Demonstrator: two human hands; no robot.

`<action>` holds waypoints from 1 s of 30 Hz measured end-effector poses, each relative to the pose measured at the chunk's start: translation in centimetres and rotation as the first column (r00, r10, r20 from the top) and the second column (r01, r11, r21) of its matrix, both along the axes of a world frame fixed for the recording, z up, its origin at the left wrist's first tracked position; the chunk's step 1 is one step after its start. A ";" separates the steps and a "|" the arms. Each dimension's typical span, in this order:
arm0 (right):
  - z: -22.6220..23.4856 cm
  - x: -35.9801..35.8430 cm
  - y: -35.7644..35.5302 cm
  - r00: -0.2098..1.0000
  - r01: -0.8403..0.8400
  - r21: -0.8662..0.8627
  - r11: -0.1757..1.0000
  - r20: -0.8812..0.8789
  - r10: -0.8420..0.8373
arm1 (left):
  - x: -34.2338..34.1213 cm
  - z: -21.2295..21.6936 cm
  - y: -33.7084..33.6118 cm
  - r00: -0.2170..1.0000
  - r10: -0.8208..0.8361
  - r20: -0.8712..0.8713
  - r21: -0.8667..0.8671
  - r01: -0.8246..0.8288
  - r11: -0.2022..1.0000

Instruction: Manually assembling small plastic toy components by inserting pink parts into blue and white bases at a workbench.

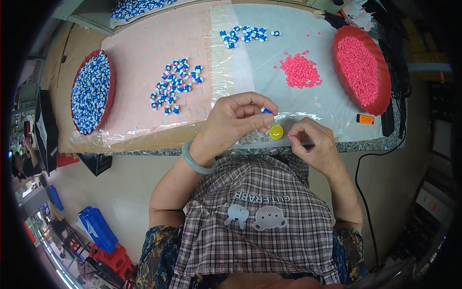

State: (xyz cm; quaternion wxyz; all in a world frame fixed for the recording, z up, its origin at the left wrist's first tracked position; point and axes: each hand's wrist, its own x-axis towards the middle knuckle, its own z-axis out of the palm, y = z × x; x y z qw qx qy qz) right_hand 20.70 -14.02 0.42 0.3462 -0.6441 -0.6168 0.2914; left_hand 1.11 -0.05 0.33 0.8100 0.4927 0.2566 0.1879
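Small blue-and-white pieces [90, 94] in red oval tray [112, 83], left of frame, round yellow object [276, 132], centre, small pink bits [357, 71] in scalloped red oval dish [383, 77], upper right.

A line of pale capital letters [262, 198], seen inverted, is printed on the checked apron [260, 176], nearer the wearer than the right-hand fingers [308, 126]. Small dark print, unreadable, is borne by an orange label [365, 119] right of those fingers.
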 end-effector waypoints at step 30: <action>0.9 -0.6 0.9 0.909 0.131 -0.015 0.991 -0.399 -0.126 | 0.4 -0.7 -1.6 0.998 -0.003 0.064 -0.025 0.004 1.000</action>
